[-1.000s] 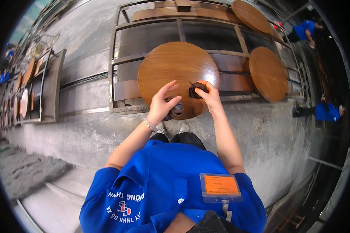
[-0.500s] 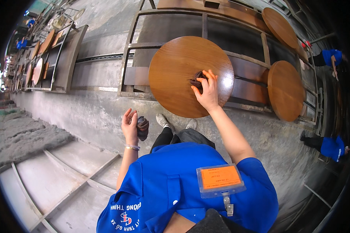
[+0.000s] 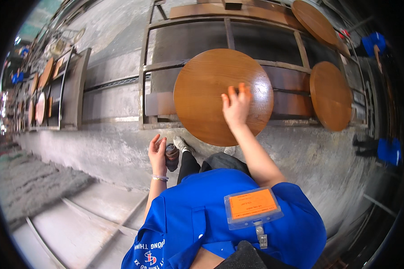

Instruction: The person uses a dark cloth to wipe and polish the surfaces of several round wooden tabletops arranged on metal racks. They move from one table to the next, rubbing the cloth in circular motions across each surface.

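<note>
A round brown wooden tabletop (image 3: 206, 89) with a glossy highlight lies in front of me on a metal frame. My right hand (image 3: 236, 110) is over its right half, fingers bent and stained orange, somewhat smeared by motion. Whatever lies under that palm is hidden; no rag shows around it. Lower left of the tabletop, my left hand (image 3: 157, 154) is partly curled, palm turned inward, with a bracelet at its wrist. Against its thumb side hangs a dark, bunched cloth (image 3: 172, 157), which this hand carries.
The metal frame (image 3: 184, 20) bears another round tabletop (image 3: 331, 96) at right and one (image 3: 316, 22) at far right. A second rack (image 3: 78, 89) with wooden pieces stands left. Pale panels (image 3: 90, 215) lie lower left. People in blue (image 3: 389, 151) are at the right edge.
My right hand has shifted slightly on the tabletop, and the dark rag that showed at its fingers is out of sight. My left hand and its cloth moved slightly right and down in view.
</note>
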The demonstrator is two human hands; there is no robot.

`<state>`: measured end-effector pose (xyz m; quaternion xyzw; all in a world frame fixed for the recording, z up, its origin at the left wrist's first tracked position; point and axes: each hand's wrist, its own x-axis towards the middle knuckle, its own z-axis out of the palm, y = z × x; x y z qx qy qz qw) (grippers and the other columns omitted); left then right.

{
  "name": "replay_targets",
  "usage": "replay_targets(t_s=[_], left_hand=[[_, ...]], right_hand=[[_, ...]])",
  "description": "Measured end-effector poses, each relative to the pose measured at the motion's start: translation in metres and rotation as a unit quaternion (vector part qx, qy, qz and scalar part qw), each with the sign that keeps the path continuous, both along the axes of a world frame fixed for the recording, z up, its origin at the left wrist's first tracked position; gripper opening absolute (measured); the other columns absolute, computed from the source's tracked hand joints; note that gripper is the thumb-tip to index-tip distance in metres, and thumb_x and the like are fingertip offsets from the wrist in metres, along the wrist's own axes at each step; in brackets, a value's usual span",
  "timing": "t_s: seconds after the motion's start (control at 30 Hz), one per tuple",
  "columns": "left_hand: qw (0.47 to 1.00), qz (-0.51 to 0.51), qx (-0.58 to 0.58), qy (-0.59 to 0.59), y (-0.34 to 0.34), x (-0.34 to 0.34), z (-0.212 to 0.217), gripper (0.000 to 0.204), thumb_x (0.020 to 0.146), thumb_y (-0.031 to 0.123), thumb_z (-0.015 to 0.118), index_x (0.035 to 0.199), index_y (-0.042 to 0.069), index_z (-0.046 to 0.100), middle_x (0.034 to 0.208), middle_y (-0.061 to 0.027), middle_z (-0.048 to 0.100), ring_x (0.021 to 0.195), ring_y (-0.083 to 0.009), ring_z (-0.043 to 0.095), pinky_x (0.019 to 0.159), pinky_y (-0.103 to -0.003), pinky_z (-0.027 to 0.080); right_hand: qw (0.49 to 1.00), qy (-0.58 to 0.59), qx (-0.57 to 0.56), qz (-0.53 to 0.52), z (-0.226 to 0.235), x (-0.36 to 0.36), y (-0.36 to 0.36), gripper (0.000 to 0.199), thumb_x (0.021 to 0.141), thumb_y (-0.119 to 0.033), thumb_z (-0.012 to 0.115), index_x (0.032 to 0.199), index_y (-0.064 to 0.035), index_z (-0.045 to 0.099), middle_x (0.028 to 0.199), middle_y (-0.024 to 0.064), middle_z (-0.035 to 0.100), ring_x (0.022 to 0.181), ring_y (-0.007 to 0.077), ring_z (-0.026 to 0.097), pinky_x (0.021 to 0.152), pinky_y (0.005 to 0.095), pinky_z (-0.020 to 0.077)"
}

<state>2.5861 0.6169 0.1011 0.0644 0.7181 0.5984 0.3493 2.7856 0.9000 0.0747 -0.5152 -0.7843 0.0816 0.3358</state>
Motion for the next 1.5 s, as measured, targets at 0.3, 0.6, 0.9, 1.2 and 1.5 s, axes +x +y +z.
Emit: replay_targets(t_s=[0.3, 0.6, 0.9, 1.2, 1.5], left_hand=[[0.972, -0.142, 0.031, -0.183, 0.059, -0.108, -0.013, 0.021, 0.108, 0.022, 0.066, 0.121, 0.005, 0.069, 0.113, -0.0093, 0.076, 0.093, -0.0160, 0.072, 0.081, -0.033, 0.061], [0.871, -0.178, 0.030, -0.458, 0.112, -0.174, -0.018, 0.031, 0.107, 0.029, 0.067, 0.123, 0.003, 0.069, 0.115, -0.0121, 0.076, 0.103, -0.0287, 0.075, 0.095, -0.048, 0.061], [0.917, -0.189, 0.019, -0.351, 0.122, -0.179, -0.027, 0.039, 0.103, 0.012, 0.070, 0.139, 0.014, 0.056, 0.138, -0.0110, 0.067, 0.127, -0.0306, 0.065, 0.102, -0.059, 0.058], [0.958, -0.233, 0.013, -0.166, 0.162, -0.138, -0.030, 0.051, 0.106, 0.012, 0.067, 0.151, 0.009, 0.042, 0.135, -0.0095, 0.068, 0.118, -0.0174, 0.067, 0.093, -0.036, 0.060], [0.958, -0.261, 0.009, -0.119, 0.173, -0.126, -0.031, 0.050, 0.109, 0.009, 0.061, 0.153, 0.002, 0.040, 0.138, -0.0140, 0.067, 0.126, -0.0194, 0.065, 0.105, -0.033, 0.052]], right_hand=[[0.987, -0.143, -0.071, -0.003, 0.013, -0.021, -0.003, 0.031, 0.100, -0.017, 0.064, 0.129, -0.0140, 0.074, 0.152, 0.0168, 0.060, 0.149, 0.0432, 0.046, 0.123, 0.0702, 0.0278], [0.997, -0.033, -0.055, 0.049, 0.016, -0.140, -0.016, 0.038, 0.095, -0.009, 0.062, 0.132, -0.0056, 0.069, 0.152, 0.0228, 0.058, 0.149, 0.0449, 0.045, 0.125, 0.0640, 0.0291], [0.941, -0.161, 0.105, -0.279, 0.004, -0.002, 0.078, 0.032, 0.097, -0.006, 0.059, 0.127, -0.0048, 0.071, 0.126, 0.0208, 0.071, 0.132, 0.0398, 0.059, 0.119, 0.0657, 0.0365], [0.986, -0.061, -0.058, 0.144, 0.018, -0.164, 0.017, 0.045, 0.100, -0.011, 0.056, 0.144, -0.0075, 0.064, 0.159, 0.0202, 0.054, 0.154, 0.0415, 0.041, 0.128, 0.0598, 0.0263], [0.985, -0.019, -0.062, -0.159, 0.011, -0.080, 0.102, 0.041, 0.099, -0.003, 0.059, 0.140, 0.0040, 0.061, 0.152, 0.0260, 0.056, 0.150, 0.0460, 0.042, 0.126, 0.0621, 0.0299]])
